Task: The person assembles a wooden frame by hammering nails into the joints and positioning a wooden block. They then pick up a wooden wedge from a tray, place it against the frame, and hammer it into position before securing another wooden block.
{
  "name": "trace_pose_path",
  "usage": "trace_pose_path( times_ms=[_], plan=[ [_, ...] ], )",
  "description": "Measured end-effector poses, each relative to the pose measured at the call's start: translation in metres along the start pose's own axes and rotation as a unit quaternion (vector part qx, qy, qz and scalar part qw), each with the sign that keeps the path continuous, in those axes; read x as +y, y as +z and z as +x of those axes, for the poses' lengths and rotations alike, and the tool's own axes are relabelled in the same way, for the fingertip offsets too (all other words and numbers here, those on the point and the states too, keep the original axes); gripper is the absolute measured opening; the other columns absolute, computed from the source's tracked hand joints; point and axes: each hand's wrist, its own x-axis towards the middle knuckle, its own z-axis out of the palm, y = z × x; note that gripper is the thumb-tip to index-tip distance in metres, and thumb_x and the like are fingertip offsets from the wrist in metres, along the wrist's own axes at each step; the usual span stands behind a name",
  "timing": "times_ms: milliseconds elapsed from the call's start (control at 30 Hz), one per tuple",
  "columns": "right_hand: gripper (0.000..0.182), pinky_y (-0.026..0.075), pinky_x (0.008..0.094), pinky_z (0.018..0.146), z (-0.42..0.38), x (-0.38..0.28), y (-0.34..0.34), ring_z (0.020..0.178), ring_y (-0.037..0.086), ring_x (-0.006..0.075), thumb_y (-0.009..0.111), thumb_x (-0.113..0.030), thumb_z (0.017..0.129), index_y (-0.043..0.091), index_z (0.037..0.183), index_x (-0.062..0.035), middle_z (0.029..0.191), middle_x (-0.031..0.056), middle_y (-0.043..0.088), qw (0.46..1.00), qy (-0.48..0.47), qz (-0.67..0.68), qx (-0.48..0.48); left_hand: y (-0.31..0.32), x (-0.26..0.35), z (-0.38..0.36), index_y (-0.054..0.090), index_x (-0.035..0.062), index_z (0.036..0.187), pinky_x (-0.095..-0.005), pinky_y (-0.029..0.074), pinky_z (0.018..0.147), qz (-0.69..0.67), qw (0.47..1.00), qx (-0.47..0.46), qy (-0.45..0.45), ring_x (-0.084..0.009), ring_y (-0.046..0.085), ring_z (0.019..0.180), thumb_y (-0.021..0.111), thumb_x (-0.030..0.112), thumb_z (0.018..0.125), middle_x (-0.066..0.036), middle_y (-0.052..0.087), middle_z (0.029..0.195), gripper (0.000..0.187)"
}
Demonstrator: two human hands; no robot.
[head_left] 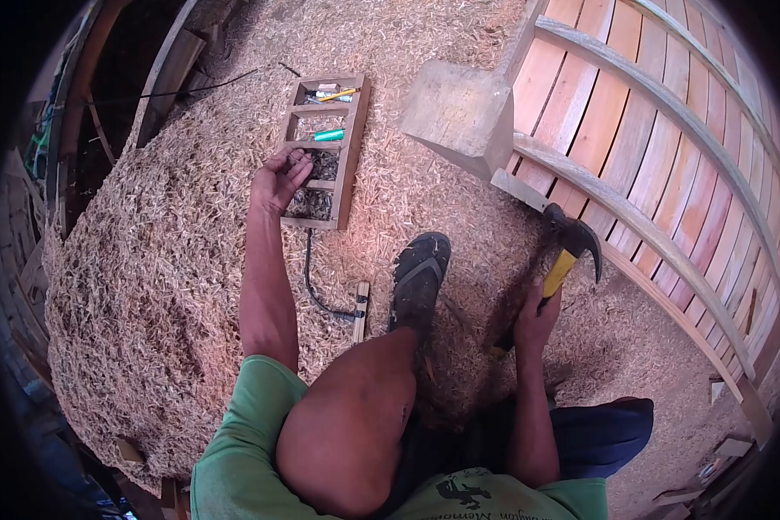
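A wood block [455,113], a foot in a dark sandal [418,279] and a black cable [314,286] lie on the wood shavings [147,260] beside curved planking [667,147]. The left hand [277,180] curls its fingers into the divided wooden tray [348,156], whose small dark contents are hard to make out. The right hand [536,316] is closed around the yellow-handled hammer [572,247], its black head raised near the planking.

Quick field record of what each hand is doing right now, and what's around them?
left hand: reaching into wooden tray, fingers at a nail compartment
right hand: gripping claw hammer by its yellow handle
tray contents: nails, green marker, pencil
ground: wood shavings
nearby: wooden block, plank frame, sandalled foot
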Motion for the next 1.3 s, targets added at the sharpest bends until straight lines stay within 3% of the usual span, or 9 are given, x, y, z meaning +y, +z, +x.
trace_pose_path(
  times_ms=[267,400,567,767,800,933,1133,1233,1300],
  plan=[
    [0.023,0.041,0.0287,0.050,0.002,0.006,-0.001,0.054,0.051,0.0090,0.057,-0.025,0.112,0.055,0.117,-0.0029,0.071,0.0005,0.052,1.000,0.000,-0.007,0.009,-0.009,-0.003,0.009,0.050,-0.0058,0.144,-0.0506,0.058,0.110,0.029,0.998,-0.058,0.003,-0.0382,0.065,0.124,0.044,0.000,0.106,-0.023,0.063,0.133,0.039],
    [0.024,0.041,0.0289,0.051,0.003,0.008,-0.002,0.054,0.051,0.0093,0.057,-0.025,0.112,0.056,0.118,-0.0023,0.071,0.0005,0.052,0.999,-0.026,-0.038,0.015,-0.013,-0.007,0.016,0.058,-0.0020,0.139,-0.0456,0.062,0.097,0.149,0.985,0.007,0.081,-0.0339,0.072,0.110,0.052,-0.001,0.104,-0.017,0.071,0.120,0.035],
    [0.024,0.041,0.0300,0.051,0.002,0.004,-0.001,0.055,0.051,0.0100,0.057,-0.025,0.111,0.056,0.117,-0.0015,0.071,0.0008,0.052,0.999,-0.035,-0.031,0.022,-0.019,-0.011,0.009,0.070,0.0040,0.131,-0.0389,0.060,0.089,0.492,0.806,0.101,0.314,-0.0290,0.075,0.097,0.068,0.015,0.100,-0.016,0.078,0.103,0.033],
    [0.024,0.040,0.0279,0.049,0.005,0.019,-0.002,0.053,0.050,0.0084,0.056,-0.025,0.112,0.056,0.118,-0.0026,0.069,-0.0007,0.052,0.999,-0.025,-0.023,0.018,-0.024,-0.030,0.026,0.077,0.0132,0.127,-0.0473,0.055,0.099,0.684,0.680,0.027,0.261,-0.0394,0.072,0.104,0.072,0.028,0.096,-0.017,0.077,0.112,0.035],
    [0.024,0.040,0.0276,0.049,0.002,0.008,-0.001,0.052,0.050,0.0082,0.056,-0.025,0.112,0.056,0.118,-0.0027,0.069,-0.0009,0.052,1.000,0.003,-0.001,0.011,-0.015,-0.035,0.020,0.078,0.0167,0.125,-0.0502,0.050,0.104,0.753,0.605,0.077,0.248,-0.0377,0.066,0.120,0.071,0.029,0.095,-0.016,0.073,0.125,0.034],
    [0.024,0.040,0.0274,0.049,0.002,0.005,-0.002,0.052,0.050,0.0083,0.056,-0.026,0.112,0.055,0.119,-0.0027,0.068,-0.0012,0.051,0.999,0.029,0.018,-0.004,0.001,-0.057,0.014,0.080,0.0175,0.119,-0.0554,0.046,0.105,0.798,0.504,0.162,0.288,-0.0369,0.056,0.129,0.073,0.034,0.092,-0.013,0.066,0.135,0.032],
    [0.024,0.041,0.0275,0.050,0.003,0.009,-0.001,0.055,0.052,0.0086,0.057,-0.028,0.112,0.055,0.116,-0.0037,0.071,-0.0002,0.053,1.000,-0.004,-0.018,0.009,0.008,-0.044,0.009,0.080,0.0146,0.119,-0.0567,0.047,0.103,0.790,0.531,0.134,0.276,-0.0369,0.059,0.124,0.074,0.037,0.091,-0.014,0.066,0.131,0.036],
    [0.025,0.041,0.0276,0.051,0.002,0.007,0.001,0.056,0.053,0.0087,0.057,-0.028,0.112,0.056,0.114,-0.0039,0.072,0.0003,0.054,1.000,-0.007,-0.010,0.008,0.018,-0.049,0.009,0.080,0.0148,0.121,-0.0574,0.045,0.106,0.826,0.479,0.167,0.246,-0.0384,0.057,0.126,0.075,0.037,0.091,-0.014,0.064,0.133,0.038],
    [0.024,0.042,0.0275,0.051,0.001,0.005,0.000,0.057,0.053,0.0087,0.057,-0.028,0.112,0.056,0.114,-0.0041,0.072,0.0002,0.054,1.000,-0.001,-0.014,0.006,0.004,-0.063,0.025,0.079,0.0167,0.123,-0.0577,0.042,0.109,0.774,0.538,0.194,0.272,-0.0392,0.054,0.129,0.075,0.038,0.090,-0.014,0.062,0.135,0.039]
  ],
)
